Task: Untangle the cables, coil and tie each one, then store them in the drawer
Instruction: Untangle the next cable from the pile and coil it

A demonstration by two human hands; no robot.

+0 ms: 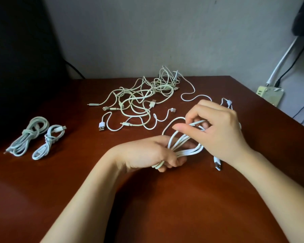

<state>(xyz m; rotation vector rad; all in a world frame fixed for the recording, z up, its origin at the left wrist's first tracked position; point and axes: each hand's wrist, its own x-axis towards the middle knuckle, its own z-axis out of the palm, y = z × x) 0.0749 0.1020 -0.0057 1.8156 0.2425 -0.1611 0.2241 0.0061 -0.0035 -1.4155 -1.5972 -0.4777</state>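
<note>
My left hand [147,153] grips a bunch of loops of a white cable [186,151] just above the brown table [165,199]. My right hand [218,130] pinches a strand of the same cable between thumb and fingers, above the loops. The cable's USB plug [217,164] hangs below my right wrist. A tangle of white and cream cables [140,100] lies at the table's far middle. Two coiled, knotted cables lie at the left: a larger one [28,135] and a smaller one [48,142].
A dark object [21,67] stands at the far left behind the table. The table's right edge runs diagonally; beyond it a power strip [268,94] with plugged wires sits by the wall. No drawer is in view.
</note>
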